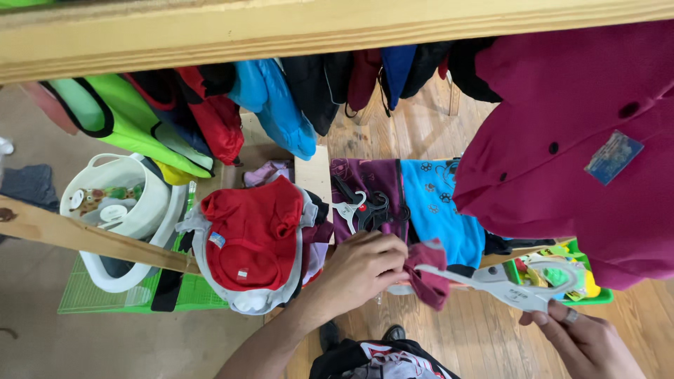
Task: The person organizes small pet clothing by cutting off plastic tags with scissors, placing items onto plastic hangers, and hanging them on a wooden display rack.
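The big magenta coat point(583, 161) hangs at the right end of the wooden rail point(281, 35), with the row of bright jackets point(274, 105) filling the rest of it, so those look already hung. Lower down, a red and grey top point(253, 242) rests against the lower wooden bar point(84, 238), beside a purple piece and a blue one. What I judge is left is the small maroon garment point(427, 277): it is only partly on the white hanger point(519, 284), bunched at the hanger's left end. My left hand point(361, 270) is closed, pinching that cloth. My right hand point(586, 344) grips the hanger from below at its right end, fingers curled.
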